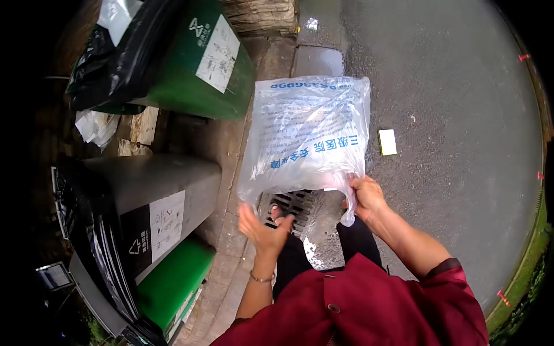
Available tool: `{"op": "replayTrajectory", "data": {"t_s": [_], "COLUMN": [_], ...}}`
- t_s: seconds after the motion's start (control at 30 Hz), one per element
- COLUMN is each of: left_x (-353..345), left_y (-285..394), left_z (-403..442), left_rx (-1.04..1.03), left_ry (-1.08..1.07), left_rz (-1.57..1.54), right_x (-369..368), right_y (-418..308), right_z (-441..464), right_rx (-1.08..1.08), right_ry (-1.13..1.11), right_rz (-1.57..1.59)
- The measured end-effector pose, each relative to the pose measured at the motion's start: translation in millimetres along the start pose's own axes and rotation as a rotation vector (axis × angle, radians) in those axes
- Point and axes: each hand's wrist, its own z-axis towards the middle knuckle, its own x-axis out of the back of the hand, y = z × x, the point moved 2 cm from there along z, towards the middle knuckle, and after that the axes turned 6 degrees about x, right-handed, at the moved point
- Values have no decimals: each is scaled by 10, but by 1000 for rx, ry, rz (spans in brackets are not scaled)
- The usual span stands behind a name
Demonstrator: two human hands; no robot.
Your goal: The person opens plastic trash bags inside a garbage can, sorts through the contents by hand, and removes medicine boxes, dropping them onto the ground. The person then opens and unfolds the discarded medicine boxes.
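A translucent white plastic bag with blue printed characters is spread out in front of me, its handle end toward my body. My right hand is closed around the bag's right handle, part of which hangs below the fingers. At the bag's left handle, my left hand has its fingers stretched and its thumb apart, slightly blurred. Those fingertips are at the plastic's edge; whether they touch it is hard to see. What the bag contains, if anything, cannot be made out.
On the left stand a green bin and a grey bin, both with black liners, and a bright green lid. A drain grate lies below the bag. A small white box lies on the asphalt.
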Motion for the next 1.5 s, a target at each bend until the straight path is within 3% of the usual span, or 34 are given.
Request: {"op": "replayTrajectory", "data": {"t_s": [0.03,0.13,0.2,0.23,0.33,0.37,0.43,0.47,0.53,0.57,0.63,0.7,0.77,0.83,0.87,0.9,0.97,1.03,1.17,1.3,1.37,1.4,1.5], "left_x": [-247,-896,-1472,-1509,-1309,-1197,-1061,-1026,-887,-885,-919,-1011,-1119,-1256,-1308,-1351,-1412,-1485,-1482,-1574,-1627,-1657,-1701], "left_y": [-170,-691,-1329,-1361,-1540,-1595,-1721,-1731,-1541,-1560,-1598,-1604,-1594,-1595,-1627,-1621,-1566,-1545,-1495,-1473,-1376,-1310,-1219], "left_z": [109,322,237,175,-258,-437,-611,-653,-609,-612,-591,-601,-612,-615,-635,-633,-601,-579,-558,-534,-483,-463,-464], "left_rx": [131,157,505,512,682,746,586,597,870,878,807,849,888,856,818,828,813,731,826,925,916,909,916], "left_ry": [47,150,-421,-434,-805,-895,-971,-982,-843,-854,-805,-777,-756,-743,-766,-766,-755,-788,-728,-753,-765,-786,-814], "left_rz": [59,-36,-428,-422,-507,-583,-527,-522,-758,-757,-1191,-1149,-1097,-1132,-1116,-1103,-1071,-1055,-1019,-999,-992,-1023,-1079], "right_x": [136,418,753,924,1376,1382,1363,1488,1291,1160,1072,1197,1521,1568,1533,1188,1083,1123,1427,1161,1219,953,662], "right_y": [115,293,510,649,951,1030,1180,1498,1666,1715,1751,2066,2751,3107,3287,3104,3369,3546,3542,2582,2357,2094,2050], "right_z": [220,591,963,1170,1749,1889,2003,2221,2269,2267,2428,2843,3441,3788,3914,3779,3991,4156,4227,3304,2962,2578,2140], "right_rx": [-58,-134,-162,-174,221,202,-2,88,-59,-186,-237,-145,-102,200,219,34,46,74,246,152,210,146,101], "right_ry": [1,-3,-60,-50,-53,-50,-254,-301,-379,-451,-543,-221,-121,183,193,235,322,332,241,50,-157,-245,-471], "right_rz": [-34,-13,-206,-206,-867,-866,-1133,-1202,-1046,-879,-755,-371,-488,-1149,-1333,-1336,-1476,-1421,-1031,-386,-512,-257,-253]}}
